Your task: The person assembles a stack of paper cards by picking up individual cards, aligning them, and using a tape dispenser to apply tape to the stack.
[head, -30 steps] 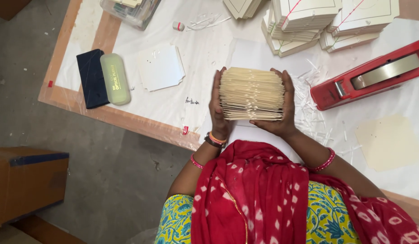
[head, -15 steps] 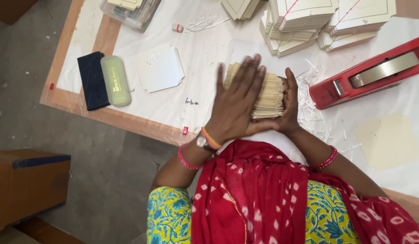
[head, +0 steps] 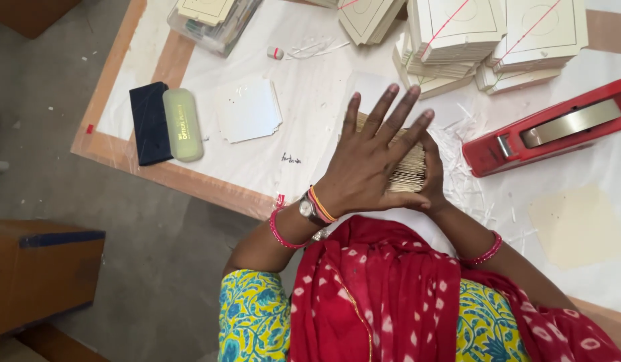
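A thick stack of cream cardboard pieces (head: 408, 171) stands on edge on the white-covered table (head: 310, 107), right in front of me. My left hand (head: 367, 164) lies flat across the top of the stack with fingers spread, wearing a watch and bangles at the wrist. My right hand (head: 432, 175) grips the stack's right side, fingers curled around it. Most of the stack is hidden under my left hand.
A red tape dispenser (head: 548, 127) lies to the right. Bundles of cream cards tied with red thread (head: 498, 33) sit at the back. A white cut card (head: 246, 110), a green case (head: 183, 124) and a dark pouch (head: 149, 123) lie left. A brown box (head: 39, 275) stands on the floor.
A second ago both hands clasped the stack's sides. My left hand has since let go of the side and come over the top, flattening with fingers spread.
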